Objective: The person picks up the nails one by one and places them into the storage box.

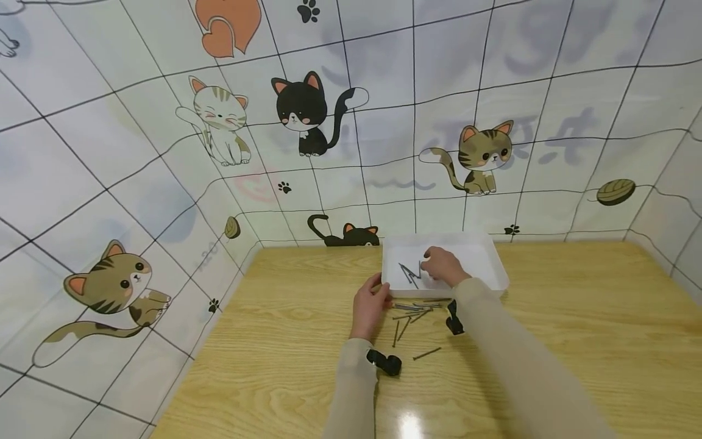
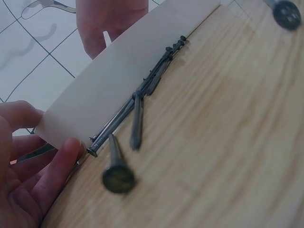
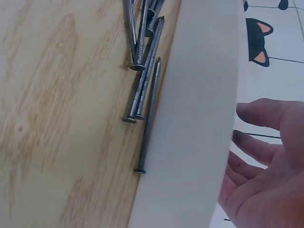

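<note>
A shallow white tray (image 1: 482, 294) stands on the table against the wall. My left hand (image 1: 368, 306) grips its front left corner; in the left wrist view the thumb (image 2: 64, 164) lies low at the corner and a finger (image 2: 21, 114) reaches the upper edge. Over the tray's inside is my right hand (image 1: 443, 266), fingers pointing down beside several dark nails (image 1: 409, 274). In the right wrist view its thumb and forefinger stand apart, with the tips partly behind the tray wall (image 3: 199, 95). More nails (image 1: 408, 308) lie on the table along the tray's front.
A single nail (image 1: 426, 353) lies apart on the wooden table (image 1: 263, 341), nearer to me. Cat-patterned sheeting (image 1: 384, 134) covers the walls behind and to the sides. Black wrist cameras (image 1: 386, 363) sit on both wrists.
</note>
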The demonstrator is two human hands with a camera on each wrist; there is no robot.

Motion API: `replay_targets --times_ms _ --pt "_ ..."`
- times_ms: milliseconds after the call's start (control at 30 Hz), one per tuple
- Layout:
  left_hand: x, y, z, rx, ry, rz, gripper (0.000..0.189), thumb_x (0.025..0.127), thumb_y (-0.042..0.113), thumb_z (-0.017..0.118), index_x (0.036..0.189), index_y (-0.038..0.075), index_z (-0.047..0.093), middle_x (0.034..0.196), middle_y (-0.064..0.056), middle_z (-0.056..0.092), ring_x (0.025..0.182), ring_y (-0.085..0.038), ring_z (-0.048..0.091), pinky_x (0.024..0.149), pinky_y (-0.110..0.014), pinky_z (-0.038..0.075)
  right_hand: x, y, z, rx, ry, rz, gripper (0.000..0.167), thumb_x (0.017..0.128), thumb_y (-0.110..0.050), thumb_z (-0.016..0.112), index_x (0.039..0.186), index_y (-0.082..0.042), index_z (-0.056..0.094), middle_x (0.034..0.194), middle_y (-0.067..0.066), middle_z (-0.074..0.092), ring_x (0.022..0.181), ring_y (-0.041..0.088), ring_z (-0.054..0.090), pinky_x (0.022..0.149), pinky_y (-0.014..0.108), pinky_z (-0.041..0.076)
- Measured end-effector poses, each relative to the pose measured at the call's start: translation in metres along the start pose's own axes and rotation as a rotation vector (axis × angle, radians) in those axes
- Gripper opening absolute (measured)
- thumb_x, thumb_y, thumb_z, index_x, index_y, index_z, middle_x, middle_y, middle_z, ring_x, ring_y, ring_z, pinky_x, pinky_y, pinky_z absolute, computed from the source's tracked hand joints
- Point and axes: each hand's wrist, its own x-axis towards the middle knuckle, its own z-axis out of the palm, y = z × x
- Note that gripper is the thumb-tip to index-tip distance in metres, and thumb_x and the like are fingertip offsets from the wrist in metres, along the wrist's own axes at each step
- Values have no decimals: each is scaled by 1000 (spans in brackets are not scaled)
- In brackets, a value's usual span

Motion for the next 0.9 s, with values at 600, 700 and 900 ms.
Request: replay_targets --times_ms 600,700,900 --pt "-1 4 -1 19 -8 19 44 89 26 56 129 10 49 118 -8 55 76 -23 63 62 -31 54 -54 -3 -29 94 172 -264 26 91 -18 49 112 -5 58 102 11 60 89 26 58 72 40 48" --pt "-1 4 -1 7 -2 19 44 88 26 57 128 10 49 118 -8 55 77 -23 63 63 -32 54 -64 -4 -28 147 162 -279 25 92 -17 48 113 -6 57 97 9 62 82 21 60 69 36 50" --pt "-2 5 1 8 3 16 43 88 24 56 128 10 50 118 -9 55 77 -24 62 64 -33 54 -79 -2 -23 257 130 -275 25 93 -18 47 113 -7 57 91 6 63 76 15 61 69 34 51"
